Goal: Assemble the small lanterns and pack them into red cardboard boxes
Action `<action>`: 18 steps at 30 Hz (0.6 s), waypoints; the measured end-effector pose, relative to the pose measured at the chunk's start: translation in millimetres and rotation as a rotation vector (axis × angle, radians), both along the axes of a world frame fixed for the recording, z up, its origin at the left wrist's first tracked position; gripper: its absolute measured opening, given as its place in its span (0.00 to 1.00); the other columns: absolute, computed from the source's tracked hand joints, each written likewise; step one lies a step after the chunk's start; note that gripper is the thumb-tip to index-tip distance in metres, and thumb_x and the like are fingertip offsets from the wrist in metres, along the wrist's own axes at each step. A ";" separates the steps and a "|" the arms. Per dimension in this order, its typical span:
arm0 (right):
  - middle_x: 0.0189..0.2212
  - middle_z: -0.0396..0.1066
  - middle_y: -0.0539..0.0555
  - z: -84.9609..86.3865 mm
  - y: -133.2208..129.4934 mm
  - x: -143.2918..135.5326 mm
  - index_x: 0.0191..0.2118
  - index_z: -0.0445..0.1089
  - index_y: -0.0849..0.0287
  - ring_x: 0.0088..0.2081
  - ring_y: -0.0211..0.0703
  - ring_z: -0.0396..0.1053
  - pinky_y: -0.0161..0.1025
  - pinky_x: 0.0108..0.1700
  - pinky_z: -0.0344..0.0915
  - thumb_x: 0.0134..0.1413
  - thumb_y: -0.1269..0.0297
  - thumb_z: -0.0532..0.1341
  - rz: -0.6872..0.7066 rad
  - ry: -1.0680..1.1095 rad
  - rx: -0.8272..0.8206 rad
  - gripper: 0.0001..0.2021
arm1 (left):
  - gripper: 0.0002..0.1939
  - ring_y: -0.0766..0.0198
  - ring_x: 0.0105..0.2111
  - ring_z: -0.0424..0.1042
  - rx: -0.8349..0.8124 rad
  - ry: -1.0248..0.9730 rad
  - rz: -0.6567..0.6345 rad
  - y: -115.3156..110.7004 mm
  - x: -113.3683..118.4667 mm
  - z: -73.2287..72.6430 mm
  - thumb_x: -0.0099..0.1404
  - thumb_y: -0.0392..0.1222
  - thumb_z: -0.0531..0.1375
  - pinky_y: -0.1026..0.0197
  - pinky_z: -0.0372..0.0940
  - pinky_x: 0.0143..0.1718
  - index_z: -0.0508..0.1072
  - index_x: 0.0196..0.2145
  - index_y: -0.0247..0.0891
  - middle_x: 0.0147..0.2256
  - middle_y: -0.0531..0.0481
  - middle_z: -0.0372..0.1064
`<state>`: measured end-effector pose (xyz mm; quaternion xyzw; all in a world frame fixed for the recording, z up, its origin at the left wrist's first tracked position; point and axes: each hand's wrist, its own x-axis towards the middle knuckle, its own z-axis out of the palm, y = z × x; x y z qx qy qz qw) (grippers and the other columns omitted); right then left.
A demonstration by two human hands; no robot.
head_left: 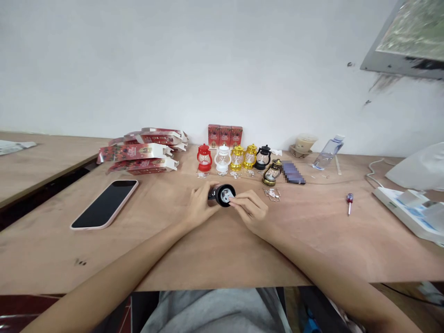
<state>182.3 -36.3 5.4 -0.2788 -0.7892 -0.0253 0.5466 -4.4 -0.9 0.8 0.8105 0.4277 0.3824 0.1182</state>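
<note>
My left hand [201, 203] is wrapped round a black lantern [219, 193], which lies on its side with its round base turned toward me. Inside the base a whitish part shows. The fingers of my right hand [250, 208] are pinched together at the base's right edge, on a small pale piece [231, 199] too small to make out. Behind my hands stand a red lantern [204, 159], a white lantern [222, 161], two gold lanterns [237, 159] and another black lantern [262, 158]. A bronze lantern [271, 174] stands nearer, to the right.
Flattened red boxes [138, 151] and a phone [106, 203] lie at left. Three red boxes [225, 135] stand by the wall. At right are a cup [305, 143], a bottle [328, 152], a screwdriver [349, 202] and a power strip [402, 212].
</note>
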 end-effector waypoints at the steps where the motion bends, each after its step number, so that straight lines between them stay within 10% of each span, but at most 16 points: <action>1: 0.28 0.71 0.53 -0.9 0.6 0.1 0.39 0.72 0.53 0.30 0.39 0.67 0.39 0.33 0.65 0.57 0.70 0.57 0.001 0.008 0.005 0.08 | 0.22 0.52 0.47 0.69 0.002 0.004 0.004 -0.1 0.0 -0.1 0.56 0.45 0.61 0.51 0.57 0.47 0.61 0.47 0.42 0.48 0.46 0.69; 18: 0.25 0.73 0.52 -3.6 0.4 -1.8 0.29 0.68 0.54 0.28 0.40 0.68 0.40 0.31 0.66 0.56 0.71 0.58 -0.069 -0.031 0.090 0.06 | 0.23 0.52 0.48 0.68 0.034 0.066 -0.013 0.0 0.6 -2.0 0.55 0.48 0.61 0.53 0.54 0.47 0.61 0.47 0.41 0.48 0.46 0.69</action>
